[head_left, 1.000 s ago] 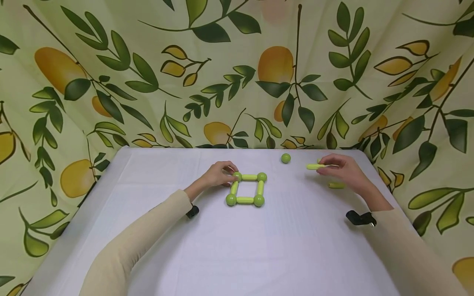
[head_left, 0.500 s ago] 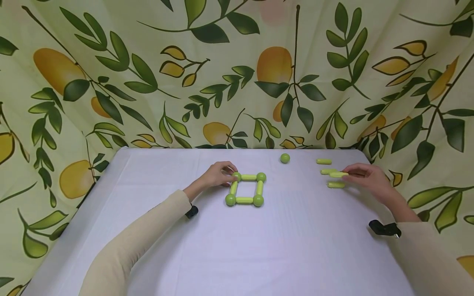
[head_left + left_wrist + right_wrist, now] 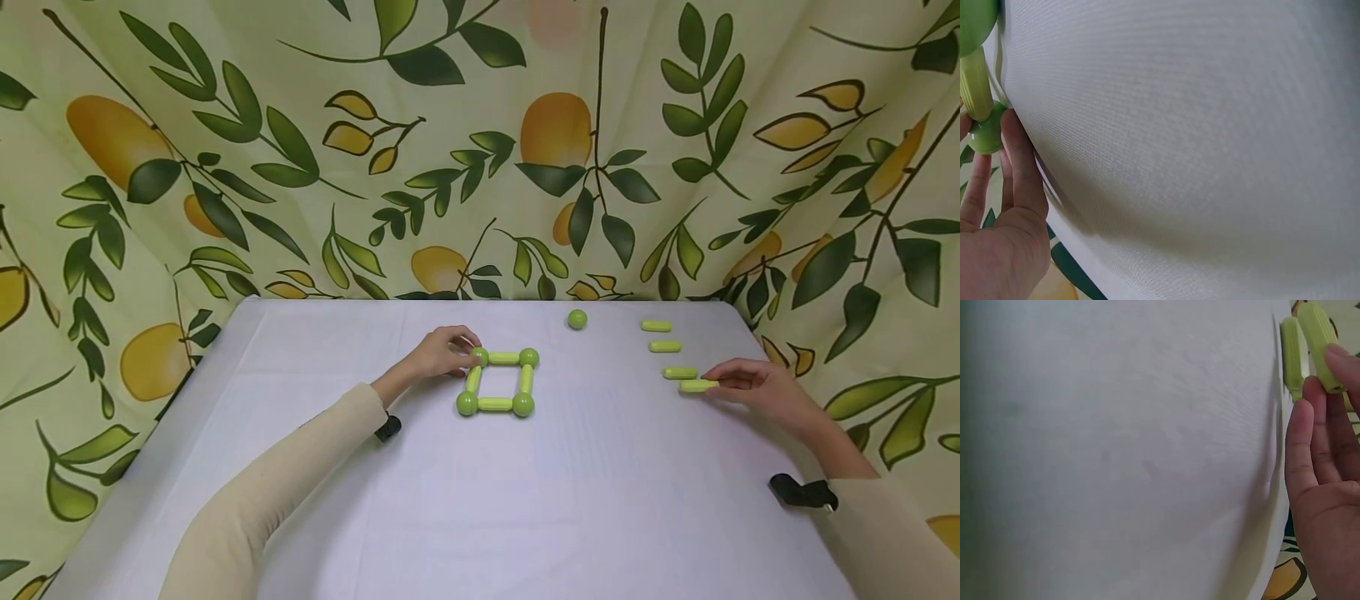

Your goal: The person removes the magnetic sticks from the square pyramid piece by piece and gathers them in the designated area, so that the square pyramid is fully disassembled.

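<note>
Five balls (image 3: pixel 577 319) accompany eight rods (image 3: pixel 664 347) (one pinched).

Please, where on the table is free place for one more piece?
Free: the near middle of the table, between both sleeves; also between the square and the loose rods. Crowded: the far right, where the right hand pinches another rod beside these, and the square's far-left ball, which the left hand holds.

- The left sleeve (image 3: pixel 292 467) was plain beige, creased near the elbow.
- The right sleeve (image 3: pixel 892 542) was beige too.
- The left wrist camera (image 3: pixel 389 427) and right wrist camera (image 3: pixel 799 492) were black.
</note>
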Action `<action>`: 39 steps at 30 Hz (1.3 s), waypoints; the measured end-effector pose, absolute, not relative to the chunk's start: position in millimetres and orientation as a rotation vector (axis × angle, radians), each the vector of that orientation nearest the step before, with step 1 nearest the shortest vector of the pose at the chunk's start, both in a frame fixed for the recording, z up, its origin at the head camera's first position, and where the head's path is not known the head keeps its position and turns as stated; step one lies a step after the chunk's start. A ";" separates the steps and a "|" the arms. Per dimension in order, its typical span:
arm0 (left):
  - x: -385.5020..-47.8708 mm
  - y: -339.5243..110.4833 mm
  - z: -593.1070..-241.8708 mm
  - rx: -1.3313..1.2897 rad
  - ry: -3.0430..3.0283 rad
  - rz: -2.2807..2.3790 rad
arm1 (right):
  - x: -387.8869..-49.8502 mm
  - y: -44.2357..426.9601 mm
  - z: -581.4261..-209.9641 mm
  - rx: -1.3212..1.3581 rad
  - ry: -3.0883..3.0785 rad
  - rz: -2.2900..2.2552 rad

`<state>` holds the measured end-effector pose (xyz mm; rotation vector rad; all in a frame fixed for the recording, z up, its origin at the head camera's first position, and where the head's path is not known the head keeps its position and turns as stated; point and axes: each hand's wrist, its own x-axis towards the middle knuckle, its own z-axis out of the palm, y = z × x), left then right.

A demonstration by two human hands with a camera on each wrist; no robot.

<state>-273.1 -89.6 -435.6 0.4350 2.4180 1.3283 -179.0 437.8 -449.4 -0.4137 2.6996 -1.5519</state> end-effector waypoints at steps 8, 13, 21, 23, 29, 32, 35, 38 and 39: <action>-273.7 -90.4 -436.0 0.444 2.405 1.346 | -174.5 431.3 -455.1 -0.534 2.687 -1.526; -274.4 -90.9 -437.3 0.457 2.399 1.359 | -174.1 428.6 -456.0 -0.516 2.735 -1.465; -275.9 -90.7 -439.2 0.453 2.404 1.344 | -174.8 428.5 -457.4 -0.466 2.752 -1.407; -275.8 -90.7 -438.9 0.447 2.402 1.346 | -175.1 428.8 -457.0 -0.476 2.737 -1.418; -275.3 -91.0 -438.2 0.442 2.403 1.352 | -175.9 431.0 -451.6 -0.527 2.715 -1.446; -274.5 -91.0 -438.2 0.432 2.407 1.342 | -176.5 431.7 -447.3 -0.523 2.725 -1.448; -274.4 -91.0 -439.6 0.420 2.407 1.333 | -177.3 431.9 -441.8 -0.494 2.729 -1.455; -274.3 -91.3 -439.7 0.421 2.406 1.322 | -179.0 430.6 -435.5 -0.476 2.748 -1.465; -274.1 -91.6 -439.7 0.423 2.407 1.316 | -180.3 429.6 -433.5 -0.474 2.756 -1.468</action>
